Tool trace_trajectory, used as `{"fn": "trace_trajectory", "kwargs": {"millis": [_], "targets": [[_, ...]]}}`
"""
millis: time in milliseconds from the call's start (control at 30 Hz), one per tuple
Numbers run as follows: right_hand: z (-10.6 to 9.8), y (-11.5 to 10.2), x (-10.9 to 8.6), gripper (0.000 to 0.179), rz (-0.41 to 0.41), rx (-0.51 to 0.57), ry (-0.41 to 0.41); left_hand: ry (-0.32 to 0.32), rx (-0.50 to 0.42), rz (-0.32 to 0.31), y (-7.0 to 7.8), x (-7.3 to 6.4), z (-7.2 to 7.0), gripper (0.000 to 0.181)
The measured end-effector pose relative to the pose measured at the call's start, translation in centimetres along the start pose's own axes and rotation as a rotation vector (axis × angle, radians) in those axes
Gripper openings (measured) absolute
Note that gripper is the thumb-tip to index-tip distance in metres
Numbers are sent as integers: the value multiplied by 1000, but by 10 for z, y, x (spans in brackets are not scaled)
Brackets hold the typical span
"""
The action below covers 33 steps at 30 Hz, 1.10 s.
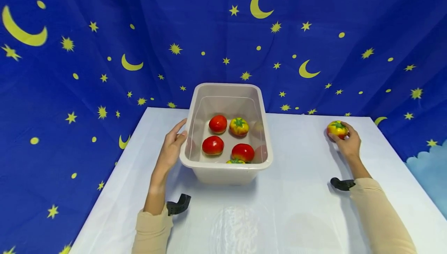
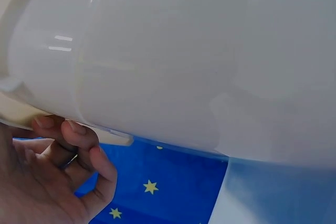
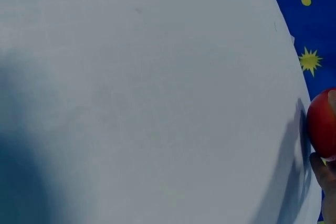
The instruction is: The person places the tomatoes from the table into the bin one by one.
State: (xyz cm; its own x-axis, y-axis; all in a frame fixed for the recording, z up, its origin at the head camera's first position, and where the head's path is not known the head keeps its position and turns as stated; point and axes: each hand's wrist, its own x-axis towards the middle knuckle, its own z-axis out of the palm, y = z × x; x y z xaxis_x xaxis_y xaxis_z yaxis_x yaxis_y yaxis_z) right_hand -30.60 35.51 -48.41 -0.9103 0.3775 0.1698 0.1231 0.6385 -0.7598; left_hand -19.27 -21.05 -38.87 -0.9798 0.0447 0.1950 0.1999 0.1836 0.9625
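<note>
A light grey plastic bin (image 1: 227, 174) stands on the table, its inside facing me. Several glossy red and yellow-red tomatoes lie in it, among them a red tomato (image 1: 213, 145) and a yellow-red tomato with a green top (image 1: 239, 127). My left hand (image 1: 169, 151) grips the bin's left rim; in the left wrist view its curled fingers (image 2: 79, 135) touch the rim's underside. Far to the right, my right hand (image 1: 350, 142) holds another yellow-red tomato (image 1: 337, 129) between thumb and fingers. The right wrist view shows only that tomato's red side (image 3: 321, 124) and part of the hand.
A white-covered table (image 1: 297, 207) extends beneath everything. Behind it and along the left hangs a blue cloth (image 1: 209, 25) with yellow moons and stars. Black wrist mounts (image 1: 179, 204) jut from both sleeves.
</note>
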Motion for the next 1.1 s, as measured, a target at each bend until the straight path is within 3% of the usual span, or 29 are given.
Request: {"fn": "trace_trajectory", "kwargs": {"millis": [400, 567, 1100], "targets": [[-1, -20, -3, 65, -25, 60, 3, 8, 0, 8, -3, -1, -1, 45], [1, -35, -8, 65, -96, 102, 19, 8, -7, 8, -2, -2, 0, 45], [7, -90, -26, 65, -224, 156, -93, 3, -3, 0, -3, -2, 0, 46]]}}
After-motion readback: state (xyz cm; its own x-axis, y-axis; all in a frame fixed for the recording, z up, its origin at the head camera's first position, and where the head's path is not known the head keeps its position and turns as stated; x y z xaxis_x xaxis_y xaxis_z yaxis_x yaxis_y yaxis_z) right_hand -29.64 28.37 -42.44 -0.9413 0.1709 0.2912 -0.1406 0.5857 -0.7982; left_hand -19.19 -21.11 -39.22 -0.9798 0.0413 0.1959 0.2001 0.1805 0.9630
